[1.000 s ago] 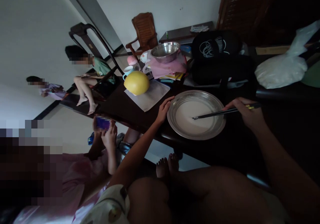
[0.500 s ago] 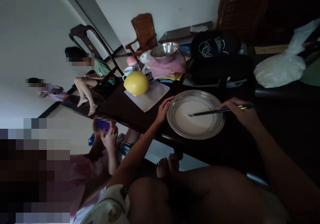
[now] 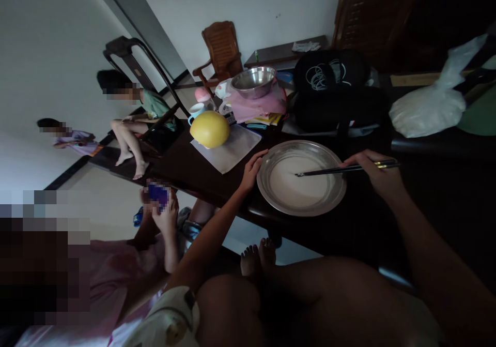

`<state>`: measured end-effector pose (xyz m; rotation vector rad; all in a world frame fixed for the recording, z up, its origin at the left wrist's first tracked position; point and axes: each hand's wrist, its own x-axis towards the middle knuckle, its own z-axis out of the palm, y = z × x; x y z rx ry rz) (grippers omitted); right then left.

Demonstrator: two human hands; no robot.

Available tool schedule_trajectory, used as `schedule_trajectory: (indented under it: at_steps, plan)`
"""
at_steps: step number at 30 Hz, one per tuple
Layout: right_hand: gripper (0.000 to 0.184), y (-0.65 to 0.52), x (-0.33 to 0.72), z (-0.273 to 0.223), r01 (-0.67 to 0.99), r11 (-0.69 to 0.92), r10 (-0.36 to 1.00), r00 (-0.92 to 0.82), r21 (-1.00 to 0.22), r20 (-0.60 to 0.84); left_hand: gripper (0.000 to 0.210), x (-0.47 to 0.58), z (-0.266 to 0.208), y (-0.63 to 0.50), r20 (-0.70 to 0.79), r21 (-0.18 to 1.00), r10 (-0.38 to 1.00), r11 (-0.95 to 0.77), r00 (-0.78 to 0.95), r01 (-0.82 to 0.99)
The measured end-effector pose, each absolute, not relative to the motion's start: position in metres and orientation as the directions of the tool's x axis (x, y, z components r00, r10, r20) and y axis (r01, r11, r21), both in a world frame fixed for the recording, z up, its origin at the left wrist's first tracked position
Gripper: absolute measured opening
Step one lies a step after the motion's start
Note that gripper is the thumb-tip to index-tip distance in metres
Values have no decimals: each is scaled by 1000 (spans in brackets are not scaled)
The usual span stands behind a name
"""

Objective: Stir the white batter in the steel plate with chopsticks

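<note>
A wide metal basin (image 3: 339, 192) holds a smooth, whitish liquid (image 3: 300, 194) and rests on the dark table. At its left rim my left hand (image 3: 253, 170) grips the edge, the fingers lying along the outside. My right hand (image 3: 377, 174) is closed around a pair of dark chopsticks (image 3: 329, 170) with shiny ends, held low and slanting over the right rim. Their tips are in the liquid near the middle of the basin.
Beyond the basin lie a yellow pomelo-like fruit (image 3: 210, 129) on a pale mat (image 3: 240, 148), a steel bowl (image 3: 253, 83) on pink cloth, and black cases (image 3: 341, 104). A bag of white stuff (image 3: 426, 109) stands right. A person with a phone (image 3: 158, 194) sits close on my left.
The chopstick tips have shifted a little to the right and away from me through the liquid. My left hand stays on the basin's rim.
</note>
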<state>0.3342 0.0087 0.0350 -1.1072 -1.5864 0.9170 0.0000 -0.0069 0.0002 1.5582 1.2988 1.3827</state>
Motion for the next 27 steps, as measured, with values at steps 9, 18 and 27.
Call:
schedule_trajectory:
  at_steps: [9,18,27]
  plan:
    - [27,8,334,37,251,313,949,-127,-916,289,43,0,2,-8,304,929,951,-283,-56,241]
    - [27,8,333,35,264,330,943,-139,-906,303,43,0,2,-8,310,925,949,-288,-55,248]
    - [27,8,332,34,245,300,950,-168,-922,264,46,-1,0,-8,301,927,952,-279,-53,249]
